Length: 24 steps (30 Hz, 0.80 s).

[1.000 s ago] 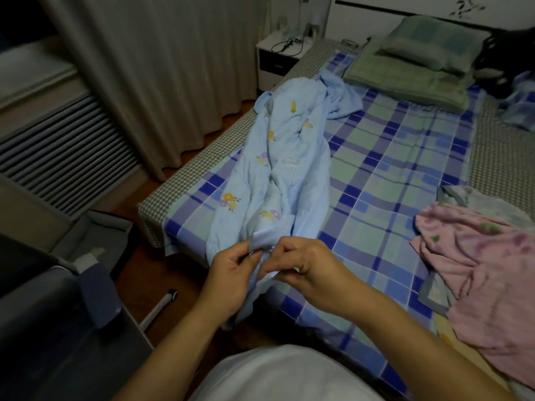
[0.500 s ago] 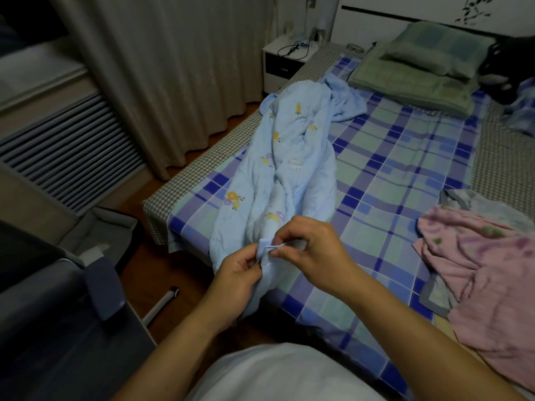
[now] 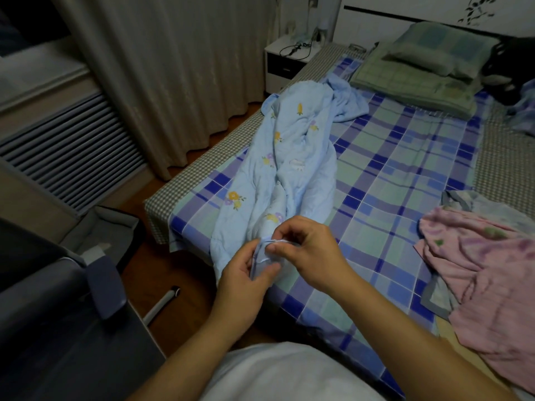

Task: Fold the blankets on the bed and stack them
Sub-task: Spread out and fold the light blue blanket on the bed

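A light blue blanket (image 3: 292, 157) with small flower prints lies bunched lengthwise along the left side of the bed (image 3: 405, 169), which has a blue and green checked sheet. Its near end hangs at the bed's front edge. My left hand (image 3: 246, 282) pinches the blanket's near edge from below. My right hand (image 3: 307, 250) pinches the same edge just above it, thumb and fingers closed on the hem. A pink blanket (image 3: 486, 279) lies crumpled on the bed's right side over a grey-edged one (image 3: 469, 201).
A green pillow (image 3: 440, 50) on a folded green cover (image 3: 417, 82) sits at the bed's head. A white nightstand (image 3: 289, 62) with cables stands beyond the bed. Curtain (image 3: 173, 68) and radiator grille (image 3: 66, 157) are at left. A grey open case (image 3: 58, 314) stands near my left.
Both hands stay together on the blanket's near edge, shifting their pinch along the hem. The view has drifted slightly closer to the bed.
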Each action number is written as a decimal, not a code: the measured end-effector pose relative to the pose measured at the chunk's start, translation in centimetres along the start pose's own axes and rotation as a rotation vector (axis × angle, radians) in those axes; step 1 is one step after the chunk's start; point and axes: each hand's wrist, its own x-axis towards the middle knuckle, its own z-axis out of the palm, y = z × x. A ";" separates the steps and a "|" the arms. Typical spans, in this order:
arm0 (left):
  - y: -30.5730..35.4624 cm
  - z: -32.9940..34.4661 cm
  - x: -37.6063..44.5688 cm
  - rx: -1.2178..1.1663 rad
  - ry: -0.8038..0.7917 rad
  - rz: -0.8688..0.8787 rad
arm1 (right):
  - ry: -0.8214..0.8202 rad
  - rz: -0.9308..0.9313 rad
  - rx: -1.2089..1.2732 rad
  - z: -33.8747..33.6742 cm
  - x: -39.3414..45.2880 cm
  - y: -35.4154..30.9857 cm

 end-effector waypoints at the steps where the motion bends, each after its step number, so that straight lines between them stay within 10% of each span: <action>1: -0.4 0.4 0.0 0.095 0.113 0.030 | 0.013 0.013 0.010 0.4 -0.1 -0.1; 7: -0.4 -0.3 0.0 0.159 0.250 0.166 | -0.079 -0.134 -0.043 0.5 0.9 0.5; 16: -1.3 -2.8 -3.3 0.267 0.440 0.359 | -0.344 -0.525 -0.836 -2.2 6.5 10.8; 21: -1.4 -3.5 -4.1 0.205 0.561 0.318 | -0.018 -0.603 -0.667 -1.1 9.1 10.7; 24: -1.4 -3.6 -4.2 0.053 0.597 0.265 | -0.477 -0.367 -0.780 -1.5 8.0 10.4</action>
